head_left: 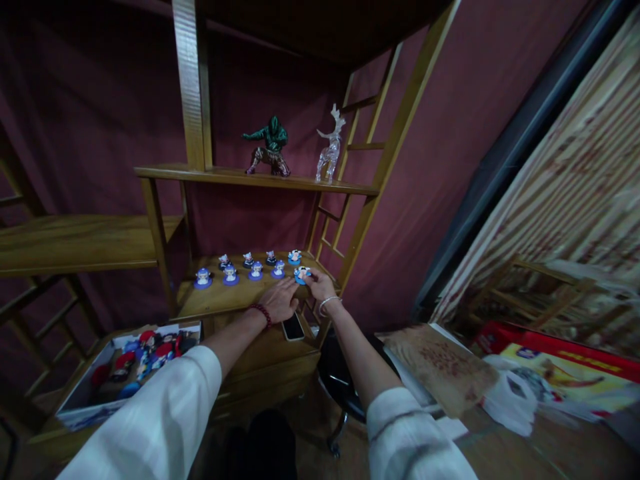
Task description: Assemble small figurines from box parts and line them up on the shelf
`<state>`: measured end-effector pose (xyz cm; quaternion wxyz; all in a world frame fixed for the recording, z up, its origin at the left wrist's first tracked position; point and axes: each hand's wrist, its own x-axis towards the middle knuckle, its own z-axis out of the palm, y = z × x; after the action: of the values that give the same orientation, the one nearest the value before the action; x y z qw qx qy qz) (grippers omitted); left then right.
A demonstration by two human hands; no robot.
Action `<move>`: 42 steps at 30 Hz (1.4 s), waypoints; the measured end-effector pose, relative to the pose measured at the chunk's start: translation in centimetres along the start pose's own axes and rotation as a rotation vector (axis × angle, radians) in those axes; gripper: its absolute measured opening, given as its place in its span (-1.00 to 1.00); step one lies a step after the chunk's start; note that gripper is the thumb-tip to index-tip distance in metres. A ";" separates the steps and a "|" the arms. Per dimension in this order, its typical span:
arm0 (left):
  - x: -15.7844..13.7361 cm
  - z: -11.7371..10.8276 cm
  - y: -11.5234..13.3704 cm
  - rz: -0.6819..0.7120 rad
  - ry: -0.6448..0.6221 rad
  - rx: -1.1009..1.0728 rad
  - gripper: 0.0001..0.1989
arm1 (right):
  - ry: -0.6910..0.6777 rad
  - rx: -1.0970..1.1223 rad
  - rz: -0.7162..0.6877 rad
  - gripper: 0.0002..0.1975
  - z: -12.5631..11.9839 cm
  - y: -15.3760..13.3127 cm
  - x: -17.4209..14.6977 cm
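Observation:
My right hand (321, 285) pinches a small figurine on a light-blue round base (301, 275) at the right end of the lower shelf. My left hand (280, 301) lies palm down by the shelf's front edge, just left of that figurine, with its fingers stretched out and nothing visible in them. In the front row stand several white-and-purple figurines (255, 271) on purple bases. Behind them is a row of small dark-based figurines (249, 259), ending at the right with another blue-based one (295, 257).
A black phone (293, 328) lies below my hands. At the left, an open box (85, 417) holds several red and blue figurines. The upper shelf (225, 176) bears a green crouching statue (273, 137) and a clear deer (330, 150). A black chair (343, 377) stands at right.

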<state>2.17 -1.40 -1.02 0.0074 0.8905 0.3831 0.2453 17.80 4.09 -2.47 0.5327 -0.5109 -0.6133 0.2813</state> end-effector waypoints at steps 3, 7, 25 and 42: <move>0.4 0.3 0.0 -0.010 -0.012 0.023 -0.52 | 0.033 -0.034 -0.013 -0.79 0.0 0.5 0.8; 1.0 0.6 0.0 -0.037 -0.037 0.060 -0.55 | 0.028 -0.056 0.003 -0.80 -0.2 0.6 1.6; 3.0 1.3 0.1 -0.058 -0.046 0.130 -0.57 | 0.051 -0.088 0.098 -0.78 -0.1 0.9 3.8; 3.6 2.2 -0.1 -0.112 -0.080 0.118 -0.44 | 0.000 -0.301 0.042 -0.88 -0.4 0.9 4.0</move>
<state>5.18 1.54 -1.39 -0.0160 0.8757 0.4455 0.1856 18.80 7.98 -1.67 0.4440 -0.5977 -0.6376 0.1975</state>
